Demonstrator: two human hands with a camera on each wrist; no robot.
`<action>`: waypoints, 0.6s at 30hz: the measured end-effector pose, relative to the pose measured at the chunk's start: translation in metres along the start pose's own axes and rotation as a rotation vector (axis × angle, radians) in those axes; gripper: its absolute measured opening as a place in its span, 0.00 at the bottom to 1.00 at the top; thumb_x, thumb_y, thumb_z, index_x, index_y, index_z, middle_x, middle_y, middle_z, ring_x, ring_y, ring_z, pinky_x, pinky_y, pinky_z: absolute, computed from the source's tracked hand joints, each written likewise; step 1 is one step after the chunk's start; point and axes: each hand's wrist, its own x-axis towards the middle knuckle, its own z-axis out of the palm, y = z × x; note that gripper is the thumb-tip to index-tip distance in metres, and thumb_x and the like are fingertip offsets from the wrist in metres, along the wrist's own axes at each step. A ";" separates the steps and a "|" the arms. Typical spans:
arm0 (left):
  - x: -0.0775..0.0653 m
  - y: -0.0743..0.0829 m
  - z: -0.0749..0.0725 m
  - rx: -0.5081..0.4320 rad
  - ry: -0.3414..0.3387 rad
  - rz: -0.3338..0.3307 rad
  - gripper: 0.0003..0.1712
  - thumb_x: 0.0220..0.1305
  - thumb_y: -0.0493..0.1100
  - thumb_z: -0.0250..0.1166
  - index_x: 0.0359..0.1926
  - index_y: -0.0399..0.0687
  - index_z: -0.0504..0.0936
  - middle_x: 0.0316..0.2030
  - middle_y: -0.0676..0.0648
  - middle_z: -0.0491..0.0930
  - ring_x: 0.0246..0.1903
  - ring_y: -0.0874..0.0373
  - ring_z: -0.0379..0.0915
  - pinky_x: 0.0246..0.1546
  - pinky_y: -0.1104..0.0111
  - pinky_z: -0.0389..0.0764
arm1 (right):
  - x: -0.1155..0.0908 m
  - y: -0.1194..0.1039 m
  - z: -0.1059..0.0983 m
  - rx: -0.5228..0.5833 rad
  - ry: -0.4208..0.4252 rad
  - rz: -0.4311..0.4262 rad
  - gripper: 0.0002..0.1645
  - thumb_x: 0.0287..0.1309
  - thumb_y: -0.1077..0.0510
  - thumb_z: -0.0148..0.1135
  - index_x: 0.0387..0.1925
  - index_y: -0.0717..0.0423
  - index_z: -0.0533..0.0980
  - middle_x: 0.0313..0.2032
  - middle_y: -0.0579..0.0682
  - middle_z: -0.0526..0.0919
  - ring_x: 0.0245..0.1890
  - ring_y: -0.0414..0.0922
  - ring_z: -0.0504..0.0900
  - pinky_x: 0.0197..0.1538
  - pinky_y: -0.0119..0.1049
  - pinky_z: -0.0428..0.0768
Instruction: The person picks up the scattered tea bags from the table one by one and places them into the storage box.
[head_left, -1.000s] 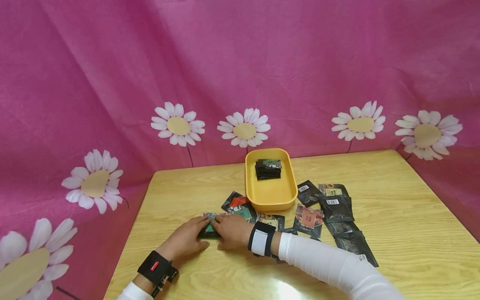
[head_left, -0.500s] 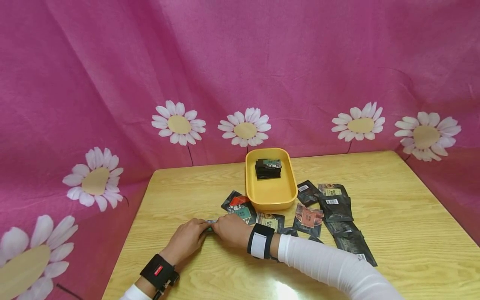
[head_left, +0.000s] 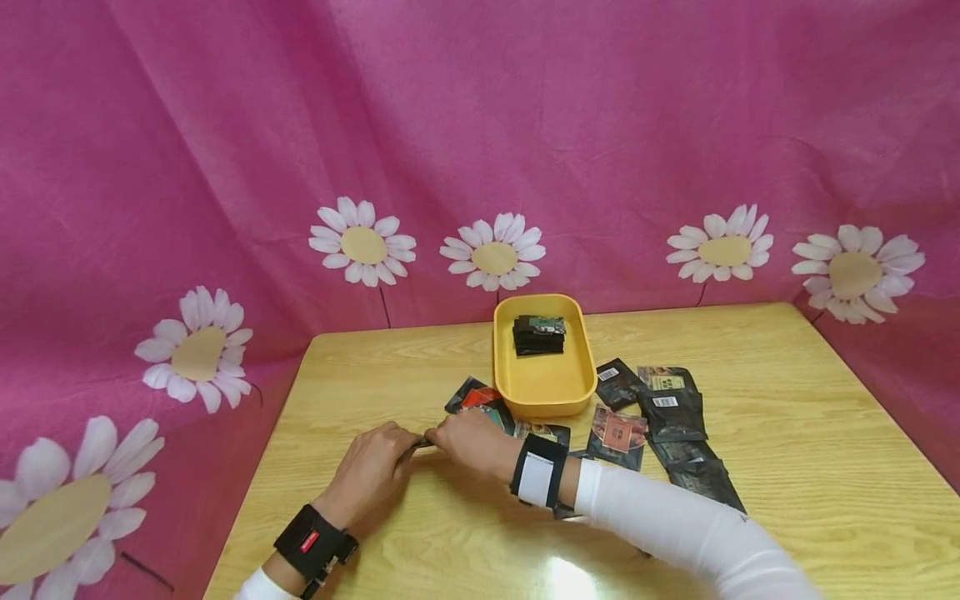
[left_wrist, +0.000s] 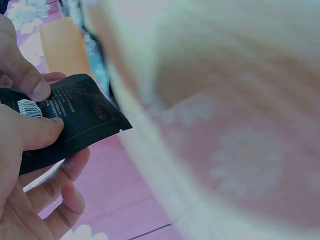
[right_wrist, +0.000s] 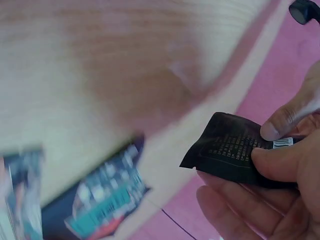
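Both hands hold one black sachet (left_wrist: 82, 112) by its edges, thumbs on the printed back with a white barcode. My left hand (head_left: 367, 467) pinches one side; my right hand (head_left: 476, 442) pinches the other, and the two nearly meet. From the head view only a thin dark edge of the sachet shows between the fingertips. In the right wrist view the sachet (right_wrist: 230, 150) lies between thumb and fingers, its free corner pointing left. Just beyond the hands stands a yellow tray (head_left: 543, 398) with a stack of black sachets (head_left: 538, 337) inside.
More sachets lie right of the tray: one with a red label (head_left: 617, 435), a barcoded one (head_left: 675, 417) on an overlapping row, and another (head_left: 618, 383) by the tray's side. A red-marked sachet (head_left: 480, 397) lies left of the tray, partly behind the right hand.
The sachet lay flat with its green face up between the hands; now it is lifted and tilted, barcoded back towards the wrist cameras. Both hands have closed in on its edges.
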 end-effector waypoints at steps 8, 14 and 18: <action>0.043 0.017 -0.020 0.069 0.086 0.122 0.10 0.61 0.36 0.67 0.43 0.50 0.88 0.32 0.55 0.88 0.29 0.63 0.82 0.32 0.66 0.80 | -0.014 0.039 -0.031 0.021 0.125 0.013 0.08 0.62 0.59 0.62 0.40 0.44 0.83 0.32 0.41 0.88 0.26 0.38 0.84 0.26 0.36 0.81; 0.088 0.030 -0.022 0.074 0.117 0.196 0.11 0.62 0.35 0.67 0.45 0.48 0.87 0.37 0.52 0.89 0.34 0.57 0.85 0.34 0.61 0.83 | -0.028 0.078 -0.043 -0.004 0.216 0.030 0.15 0.62 0.62 0.61 0.49 0.49 0.83 0.41 0.44 0.89 0.31 0.42 0.87 0.28 0.38 0.83; 0.121 0.038 -0.019 0.082 0.126 0.232 0.13 0.62 0.36 0.66 0.48 0.48 0.87 0.38 0.51 0.89 0.35 0.56 0.85 0.33 0.61 0.83 | -0.036 0.105 -0.049 -0.058 0.251 0.076 0.18 0.61 0.63 0.62 0.52 0.51 0.82 0.45 0.46 0.88 0.37 0.45 0.88 0.33 0.41 0.85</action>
